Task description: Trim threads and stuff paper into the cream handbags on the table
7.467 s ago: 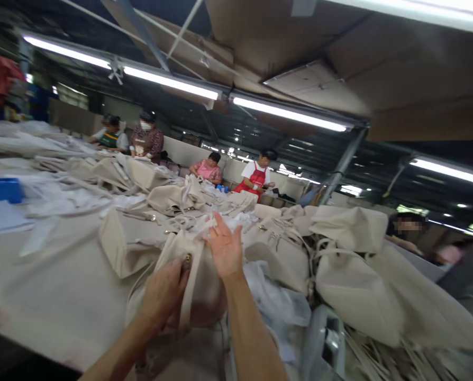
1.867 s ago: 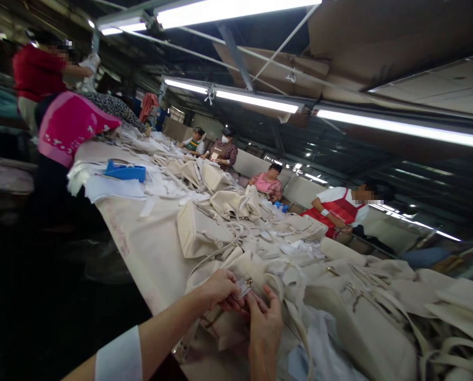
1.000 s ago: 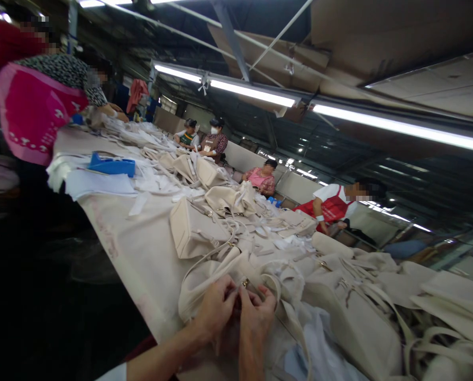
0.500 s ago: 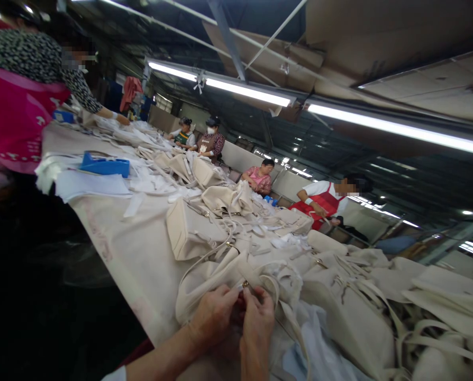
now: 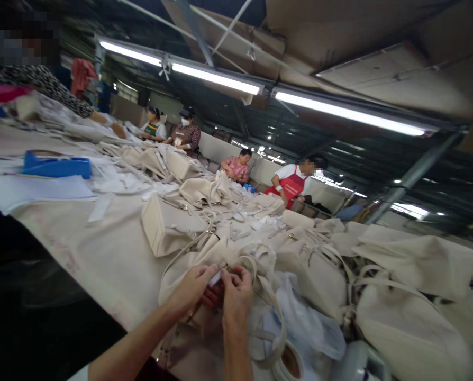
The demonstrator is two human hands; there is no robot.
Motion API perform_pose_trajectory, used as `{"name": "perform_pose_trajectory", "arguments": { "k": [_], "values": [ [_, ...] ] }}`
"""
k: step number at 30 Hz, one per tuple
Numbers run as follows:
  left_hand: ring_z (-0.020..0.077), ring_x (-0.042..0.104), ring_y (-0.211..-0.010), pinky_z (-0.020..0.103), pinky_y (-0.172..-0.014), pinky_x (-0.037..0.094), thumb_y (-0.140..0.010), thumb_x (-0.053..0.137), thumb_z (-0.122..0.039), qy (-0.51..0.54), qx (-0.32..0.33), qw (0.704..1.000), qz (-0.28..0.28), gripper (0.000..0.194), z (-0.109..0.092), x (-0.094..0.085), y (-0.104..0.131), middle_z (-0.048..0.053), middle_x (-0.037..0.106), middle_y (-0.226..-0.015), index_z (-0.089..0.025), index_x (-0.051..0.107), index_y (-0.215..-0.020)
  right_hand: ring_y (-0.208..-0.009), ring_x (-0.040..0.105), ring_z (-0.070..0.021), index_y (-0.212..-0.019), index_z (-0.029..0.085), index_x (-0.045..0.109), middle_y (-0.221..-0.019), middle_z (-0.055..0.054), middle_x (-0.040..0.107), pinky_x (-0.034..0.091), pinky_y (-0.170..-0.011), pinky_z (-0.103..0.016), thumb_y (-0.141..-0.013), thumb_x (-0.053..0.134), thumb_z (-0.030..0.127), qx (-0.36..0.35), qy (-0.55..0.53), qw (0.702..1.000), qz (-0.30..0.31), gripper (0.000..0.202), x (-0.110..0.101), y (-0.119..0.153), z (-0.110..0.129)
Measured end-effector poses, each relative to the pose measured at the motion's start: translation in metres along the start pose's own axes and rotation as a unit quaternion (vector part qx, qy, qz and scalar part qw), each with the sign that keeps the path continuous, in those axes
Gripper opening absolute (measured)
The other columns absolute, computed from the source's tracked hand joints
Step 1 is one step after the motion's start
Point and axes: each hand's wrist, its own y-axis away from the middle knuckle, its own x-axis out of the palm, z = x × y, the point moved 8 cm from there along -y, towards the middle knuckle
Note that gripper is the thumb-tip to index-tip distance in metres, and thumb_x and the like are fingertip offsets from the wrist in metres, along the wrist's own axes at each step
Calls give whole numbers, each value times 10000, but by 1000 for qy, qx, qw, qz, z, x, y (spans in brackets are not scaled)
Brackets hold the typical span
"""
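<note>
A cream handbag [image 5: 189, 259] lies in front of me with its strap looped around it. Both hands meet at a small gold-coloured metal fitting [image 5: 225, 266] on the bag. My left hand [image 5: 194, 288] pinches a small white piece [image 5: 216, 278] beside that fitting. Close on its right, my right hand [image 5: 237, 286] has its fingers bent and pressed together at the fitting; what they grip is too small to make out.
More cream bags [image 5: 173, 225] are heaped along the table [image 5: 113, 254]. A blue holder [image 5: 57, 166] and white sheets [image 5: 42, 189] lie at the left. Plastic wrap [image 5: 308, 317] and a tape roll [image 5: 290, 362] are at lower right. Several people work around the table.
The view has swung right, so the scene sits further left. My hands stay at the fitting, and the white piece now shows between them. The tape roll has come into view.
</note>
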Motion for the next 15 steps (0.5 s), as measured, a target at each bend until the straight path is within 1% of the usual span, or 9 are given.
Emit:
{"name": "perform_pose_trajectory", "arguments": {
  "k": [2, 5, 7, 9, 10, 11, 12, 13, 15],
  "values": [
    [137, 627, -545, 210, -489, 464, -652, 707, -664, -2, -32, 999, 20, 533, -3, 2, -1, 27, 671, -652, -162, 562, -757, -503, 574, -136, -963, 234, 477, -558, 93, 591, 470, -505, -248, -643, 725, 403, -12, 0, 1000, -15, 438, 3, 2, 4],
    [109, 600, -518, 181, -466, 432, -578, 787, -612, -16, -23, 999, 17, 521, -6, 0, -7, 20, 676, -632, -156, 571, -708, -514, 577, -140, -955, 221, 514, -546, 84, 586, 467, -504, -245, -657, 701, 340, -19, 4, 999, -31, 372, 5, 8, 15],
    [103, 582, -498, 181, -453, 426, -563, 796, -614, -23, -11, 1000, 19, 522, -5, -2, -13, 9, 662, -611, -157, 585, -701, -510, 577, -139, -1039, 202, 550, -598, 62, 628, 436, -454, -229, -682, 691, 322, -11, 25, 1000, 3, 402, 1, 17, 27],
    [108, 577, -493, 186, -439, 422, -553, 800, -621, -29, -4, 999, 17, 524, -2, -6, -19, 5, 652, -604, -162, 589, -691, -508, 579, -134, -1089, 199, 593, -687, 27, 676, 377, -402, -214, -739, 680, 360, 3, 72, 995, 67, 395, -20, 31, 43],
    [114, 580, -498, 190, -435, 422, -552, 801, -624, -32, -2, 999, 15, 523, -1, -7, -21, 6, 653, -610, -166, 588, -688, -496, 569, -129, -1032, 199, 631, -697, 14, 680, 342, -385, -213, -770, 666, 410, 11, 101, 991, 86, 338, -43, 38, 52],
    [119, 583, -502, 193, -431, 422, -551, 802, -627, -33, 0, 999, 12, 524, 0, -9, -22, 8, 654, -616, -169, 585, -685, -471, 548, -126, -906, 188, 662, -655, 3, 664, 312, -381, -221, -796, 645, 481, 11, 133, 988, 71, 313, -77, 43, 62],
    [121, 584, -505, 194, -430, 421, -548, 801, -631, -32, 0, 999, 10, 527, 2, -9, -23, 9, 656, -622, -171, 584, -683, -458, 521, -124, -808, 187, 664, -617, -2, 647, 307, -396, -233, -793, 631, 548, 0, 165, 986, 11, 362, -123, 45, 74],
    [121, 584, -508, 195, -432, 424, -547, 800, -637, -29, 0, 1000, 10, 531, 3, -9, -23, 10, 658, -627, -172, 584, -684, -496, 525, -136, -758, 193, 659, -609, -9, 638, 335, -436, -247, -763, 626, 603, -22, 199, 975, -95, 412, -177, 48, 89],
    [116, 581, -515, 194, -446, 435, -549, 795, -649, -21, 2, 1000, 14, 540, 3, -8, -22, 11, 665, -638, -170, 591, -692, -694, 600, -203, -770, 217, 687, -729, -41, 690, 429, -587, -290, -667, 622, 648, -6, 300, 915, -269, 448, -276, 54, 106]
  ]
}}
